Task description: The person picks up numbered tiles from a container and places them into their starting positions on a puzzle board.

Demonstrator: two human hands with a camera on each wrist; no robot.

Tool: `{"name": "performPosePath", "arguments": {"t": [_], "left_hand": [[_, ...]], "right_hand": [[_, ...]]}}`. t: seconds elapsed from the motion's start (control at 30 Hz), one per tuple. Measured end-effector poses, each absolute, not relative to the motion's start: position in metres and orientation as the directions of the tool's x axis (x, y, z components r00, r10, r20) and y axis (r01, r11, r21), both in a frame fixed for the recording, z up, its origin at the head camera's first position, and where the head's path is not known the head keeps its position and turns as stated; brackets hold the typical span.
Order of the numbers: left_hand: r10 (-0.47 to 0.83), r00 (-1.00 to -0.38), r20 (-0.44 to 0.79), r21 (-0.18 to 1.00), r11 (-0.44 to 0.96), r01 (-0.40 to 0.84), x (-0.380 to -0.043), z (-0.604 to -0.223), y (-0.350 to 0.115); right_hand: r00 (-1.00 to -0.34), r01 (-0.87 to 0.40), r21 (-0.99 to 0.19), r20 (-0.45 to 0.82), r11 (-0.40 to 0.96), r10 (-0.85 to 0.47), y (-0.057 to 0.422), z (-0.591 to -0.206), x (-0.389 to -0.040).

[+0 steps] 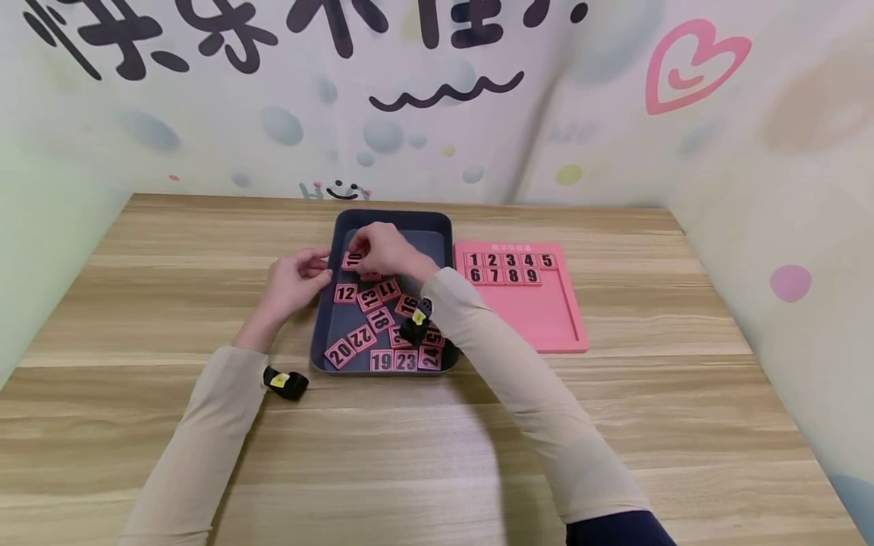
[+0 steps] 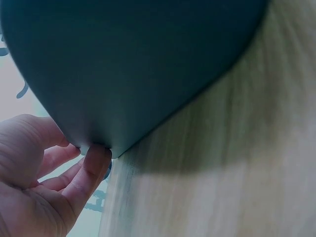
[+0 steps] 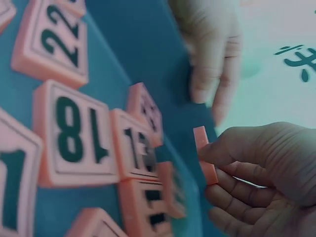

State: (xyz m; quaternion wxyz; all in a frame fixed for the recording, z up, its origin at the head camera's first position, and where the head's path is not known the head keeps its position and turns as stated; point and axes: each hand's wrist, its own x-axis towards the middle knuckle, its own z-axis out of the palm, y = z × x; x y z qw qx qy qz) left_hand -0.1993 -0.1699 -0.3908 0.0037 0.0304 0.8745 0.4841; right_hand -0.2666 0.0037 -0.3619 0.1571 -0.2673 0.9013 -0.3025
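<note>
A dark blue tray holds several pink number tiles. Inside its far left part, my right hand pinches the 10 tile between thumb and fingers. The right wrist view shows the held tile edge-on, tilted up beside the tray wall. My left hand holds the tray's left rim, its thumb and fingers at the edge in the left wrist view. Tiles such as the 12, 13 and 18 lie loose below the right hand. My right wrist and its camera hide some tiles.
Right of the tray lies a pink frame, with tiles 1 to 5 in its top row and 6 to 9 beneath. Both sit on a wooden table. A patterned wall rises behind the table.
</note>
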Motion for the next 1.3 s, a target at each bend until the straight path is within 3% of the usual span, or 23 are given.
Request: {"name": "performPosePath", "arguments": {"t": [0.33, 0.5, 0.8, 1.3], "left_hand": [[0.042, -0.999, 0.022, 0.845, 0.532, 0.041, -0.199, -0.391, -0.168], [0.042, -0.999, 0.018, 0.843, 0.537, 0.038, -0.198, -0.391, -0.167], [0.051, -0.999, 0.009, 0.842, 0.539, 0.036, -0.196, -0.389, -0.167], [0.053, -0.998, 0.023, 0.831, 0.555, 0.049, -0.196, -0.388, -0.167]], "right_hand": [[-0.845, -0.394, -0.651, -0.021, 0.648, -0.535, 0.051, -0.334, -0.250], [-0.888, -0.328, -0.696, -0.003, 0.638, -0.460, 0.085, -0.329, -0.242], [-0.959, -0.189, -0.744, 0.000, 0.640, -0.284, 0.157, -0.335, -0.231], [-0.994, -0.033, -0.710, -0.052, 0.703, -0.100, 0.244, -0.360, -0.222]]}}
